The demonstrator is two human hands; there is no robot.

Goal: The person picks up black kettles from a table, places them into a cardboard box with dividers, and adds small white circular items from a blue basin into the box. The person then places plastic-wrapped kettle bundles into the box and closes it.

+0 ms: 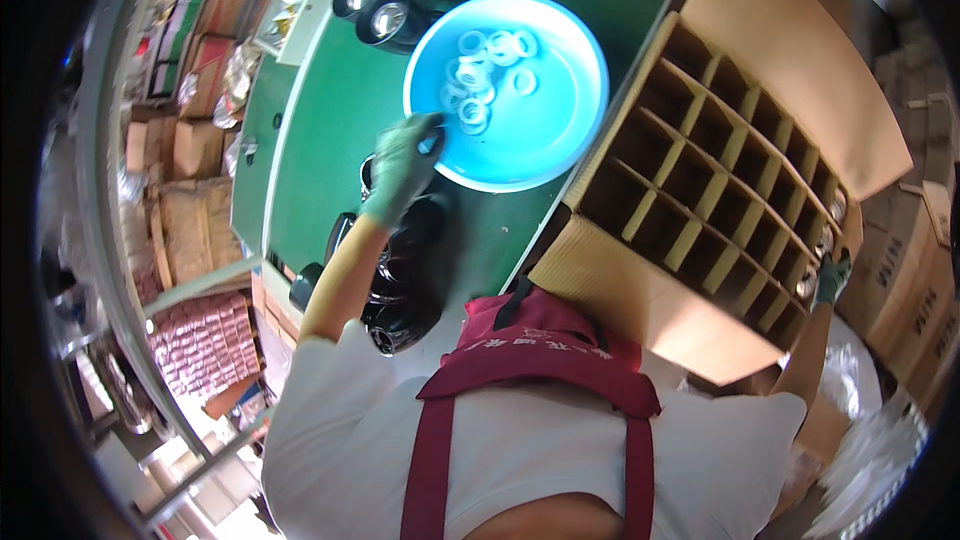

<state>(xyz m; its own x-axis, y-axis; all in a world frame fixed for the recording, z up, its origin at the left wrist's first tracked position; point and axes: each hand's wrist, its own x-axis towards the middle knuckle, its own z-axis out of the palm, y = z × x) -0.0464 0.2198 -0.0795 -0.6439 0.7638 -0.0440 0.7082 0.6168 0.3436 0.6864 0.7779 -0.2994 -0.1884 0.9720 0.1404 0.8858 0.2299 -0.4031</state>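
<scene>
My left hand [403,169], in a pale green glove with dark fingertips, hovers at the left rim of a light blue plastic basin [555,142]. Its thumb and finger are curled together, but blur hides whether anything is between them. Several translucent white rings [472,75] lie in the basin. Glossy black vessels [405,315] stand on the green tabletop beneath my left forearm. Out to the right, my gloved right hand [831,277] is at the far end of a divided cardboard carton [675,150], beside shiny round items [808,281] in its end compartments. Its grip is too small to make out.
More black vessels with shiny insides [390,19] stand beyond the basin. Open carton flaps [645,300] spread at the table's right edge. Stacked cardboard boxes [892,270] stand beyond the carton. Clear plastic bags [870,465] lie at lower right, and a metal frame [202,285] runs along the left.
</scene>
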